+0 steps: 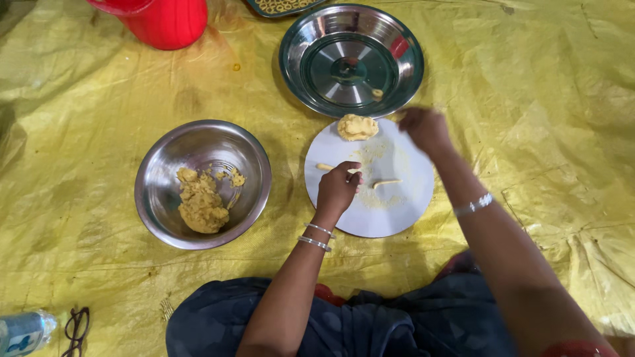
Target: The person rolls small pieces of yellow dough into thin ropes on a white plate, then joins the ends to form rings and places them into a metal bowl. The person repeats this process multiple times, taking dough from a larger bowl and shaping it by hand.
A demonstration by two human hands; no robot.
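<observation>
My left hand [337,187] rests on a round white board [397,211], its fingers pressed on a thin rolled strip of yellow dough [325,166]. A second thin dough strip [385,182] lies just right of that hand. A lump of yellow dough [357,127] sits at the board's far edge. My right hand [425,129] is blurred, fingers closed, at the board's far right edge beside the lump; I cannot tell whether it holds anything. A steel bowl [165,165] to the left holds more yellow dough [200,201].
A wide steel plate [304,73] with one small dough piece [377,93] lies beyond the board. A red plastic container [165,23] stands far left. A tray edge [278,6] shows at the top. Spectacles [76,329] and a bottle [23,330] lie near left on the yellow sheet [529,99].
</observation>
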